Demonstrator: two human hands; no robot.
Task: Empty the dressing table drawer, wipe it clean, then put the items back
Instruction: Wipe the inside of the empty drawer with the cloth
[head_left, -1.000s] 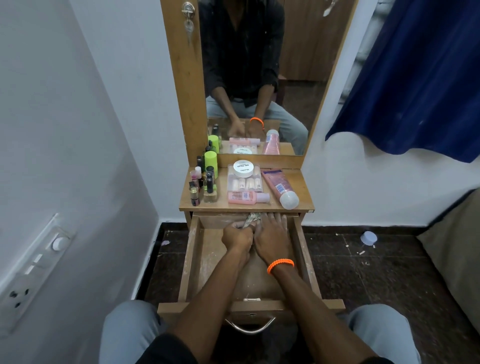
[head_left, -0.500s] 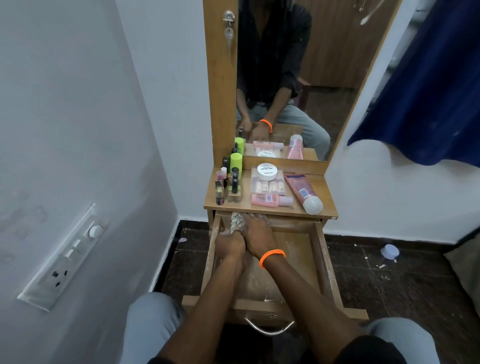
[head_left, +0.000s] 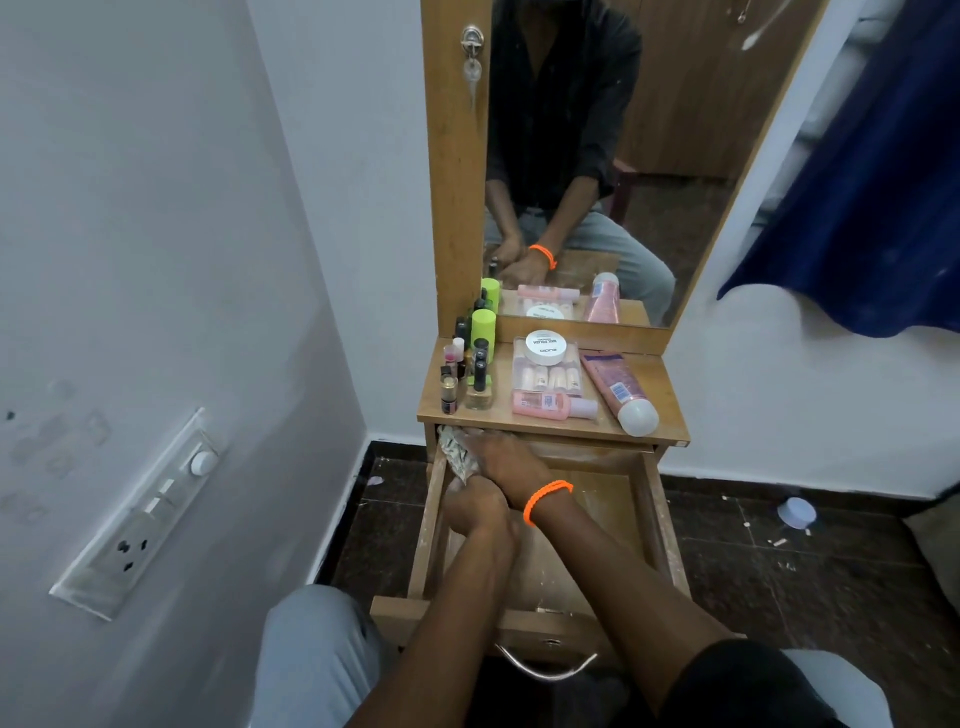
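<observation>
The wooden drawer (head_left: 655, 519) is pulled out under the dressing table top (head_left: 662, 382), and its inside holds only my hands and a cloth. A crumpled pale patterned cloth (head_left: 456, 453) lies in the drawer's back left corner. My right hand (head_left: 508, 461), with an orange band at the wrist, presses on the cloth with its fingers stretched out. My left hand (head_left: 477, 512) is curled just in front of it and grips the cloth's near end. Part of the cloth is hidden under the table top.
On the table top stand nail polish bottles (head_left: 462, 379), a green bottle (head_left: 483, 327), a clear box (head_left: 545, 376) with a white jar (head_left: 545, 347) on it, a pink bottle (head_left: 543, 404) and a pink tube (head_left: 618, 392). A wall with a switchboard (head_left: 140, 514) is close on the left. A white cap (head_left: 796, 513) lies on the floor.
Both hands and the cloth have slid from the back middle of the drawer to its back left corner. My head has turned left.
</observation>
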